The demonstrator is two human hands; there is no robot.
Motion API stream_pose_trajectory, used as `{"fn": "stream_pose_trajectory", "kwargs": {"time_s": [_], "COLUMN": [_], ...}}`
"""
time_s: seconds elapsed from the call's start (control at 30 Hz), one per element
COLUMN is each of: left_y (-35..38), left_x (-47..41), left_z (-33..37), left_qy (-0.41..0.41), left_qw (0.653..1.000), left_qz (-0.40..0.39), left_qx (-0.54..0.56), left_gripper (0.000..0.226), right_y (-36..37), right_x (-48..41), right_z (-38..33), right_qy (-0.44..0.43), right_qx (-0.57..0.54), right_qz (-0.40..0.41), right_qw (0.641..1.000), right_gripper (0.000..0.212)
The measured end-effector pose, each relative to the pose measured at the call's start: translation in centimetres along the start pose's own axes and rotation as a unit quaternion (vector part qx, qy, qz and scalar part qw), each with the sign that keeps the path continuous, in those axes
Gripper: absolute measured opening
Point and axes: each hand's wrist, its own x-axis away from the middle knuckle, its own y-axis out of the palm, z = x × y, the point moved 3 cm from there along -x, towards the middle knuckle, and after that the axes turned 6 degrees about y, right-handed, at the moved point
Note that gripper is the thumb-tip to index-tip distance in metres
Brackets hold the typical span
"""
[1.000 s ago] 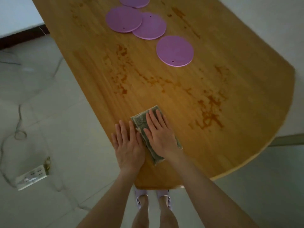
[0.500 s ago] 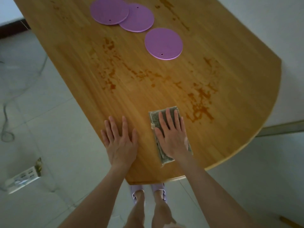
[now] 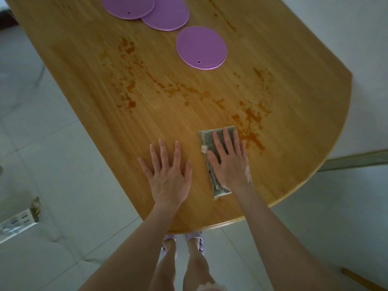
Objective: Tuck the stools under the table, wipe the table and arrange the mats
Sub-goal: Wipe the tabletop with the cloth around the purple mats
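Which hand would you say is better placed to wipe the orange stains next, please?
The right hand: it presses flat on the cloth, whose far edge touches the nearest stains. The left hand rests bare on the table.

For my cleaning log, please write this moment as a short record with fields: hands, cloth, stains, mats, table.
left hand: flat on bare wood, fingers spread, holds nothing
right hand: flat on the cloth, pressing it down
cloth: folded, grey-green, far end at the edge of a stain
stains: orange-brown, scattered between the cloth and the mats
mats: three round purple ones in view; left mat overlaps middle mat; near mat lies apart
table: wooden, rounded end
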Motion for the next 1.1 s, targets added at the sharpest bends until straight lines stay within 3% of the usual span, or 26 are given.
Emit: {"fn": "stream_pose_trajectory", "kwargs": {"time_s": [0.1,0.23,0.33,0.5,0.63,0.73,0.8,0.97,1.1], "left_y": [0.0,-0.4,-0.4,-0.4,-0.2,0.1,-0.1,0.0,0.3], "left_x": [-0.2,-0.1,-0.2,-0.2,-0.1,-0.1,-0.3,-1.6,-3.7], "left_z": [0.2,0.4,0.3,0.4,0.4,0.3,0.5,3.9,7.2], "left_qy": [-0.012,-0.011,-0.009,-0.009,-0.006,-0.007,-0.017,-0.047,-0.051], "left_qw": [1.000,1.000,1.000,1.000,1.000,1.000,1.000,0.998,0.996], "left_qz": [-0.022,-0.016,-0.028,-0.020,-0.001,0.010,0.015,0.035,0.054], "left_qx": [-0.008,-0.014,-0.004,-0.003,-0.001,-0.001,0.000,0.030,0.053], "left_gripper": [0.065,0.065,0.065,0.065,0.066,0.066,0.067,0.066,0.060], "right_y": [0.3,1.8,1.0,0.6,1.2,0.4,-0.3,-0.2,-1.0], "right_x": [1.8,4.2,1.9,3.2,4.1,1.4,-0.4,0.9,-2.7], "right_z": [1.8,-1.7,0.0,2.6,-1.3,0.1,2.2,2.6,2.2], "right_qy": [0.074,0.058,0.014,0.101,0.039,-0.003,0.014,0.022,-0.053], "right_qx": [-0.015,-0.018,0.000,-0.023,-0.021,-0.013,-0.018,-0.023,-0.015], "right_qz": [0.048,0.055,0.025,0.056,0.051,0.027,0.007,0.042,0.029], "right_qw": [0.996,0.997,1.000,0.993,0.998,1.000,1.000,0.999,0.998], "right_gripper": [0.060,0.058,0.058,0.060,0.058,0.059,0.061,0.059,0.060]}}
